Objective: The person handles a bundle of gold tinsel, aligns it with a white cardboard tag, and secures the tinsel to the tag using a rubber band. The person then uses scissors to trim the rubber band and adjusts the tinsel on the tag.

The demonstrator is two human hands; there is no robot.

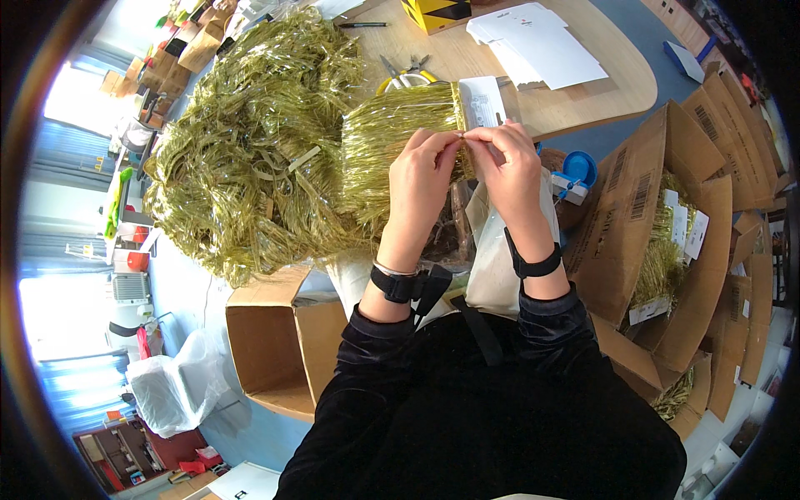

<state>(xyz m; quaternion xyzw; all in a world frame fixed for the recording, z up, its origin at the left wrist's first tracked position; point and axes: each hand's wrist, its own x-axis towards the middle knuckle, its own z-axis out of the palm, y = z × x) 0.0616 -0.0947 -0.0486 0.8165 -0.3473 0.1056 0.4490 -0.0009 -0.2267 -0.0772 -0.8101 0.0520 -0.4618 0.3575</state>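
A bundle of shiny gold-green tinsel fringe (400,125) lies flat at the table's near edge, its strands running left from a bound edge. A white printed card (482,103) sits along that bound edge. My left hand (426,159) and my right hand (507,159) meet there, fingertips pinching the edge of the fringe beside the card. What exactly lies between the fingertips is too small to tell. Left of the fringe spreads a large tangled heap of the same tinsel (250,144), with a pale flat strip (304,159) on top.
Yellow-handled pliers (420,70) and scissors (392,74) lie beyond the fringe. Farther back are a black pen (362,25), white cards (544,47) and a yellow-black box (435,14). An open carton (653,206) holding carded tinsel stands at right; another carton (269,350) is at lower left.
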